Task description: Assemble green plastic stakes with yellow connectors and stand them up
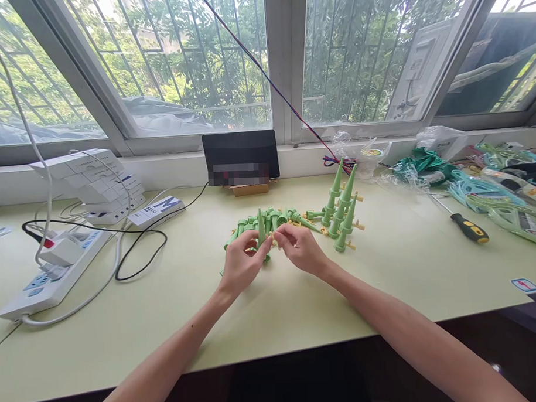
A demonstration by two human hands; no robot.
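Note:
My left hand [242, 261] is closed around a green spike [261, 226], which stands point up between thumb and fingers. Close beside it, my right hand [302, 251] pinches at a small yellowish piece at the spike's side; the fingertips hide most of that piece. Behind both hands lies a pile of green spikes and caps [275, 215] with some yellow parts. To the right of the pile, several green spikes with yellow valves [347, 213] stand upright in a group, points up.
A power strip [55, 279] with cables and stacked white boxes [102, 183] are at left. A dark screen [240, 157] stands by the window. At right lie a screwdriver [469, 228], plastic bags [425, 166] and packaged items [487, 190]. The table's front edge [299, 352] is near my forearms.

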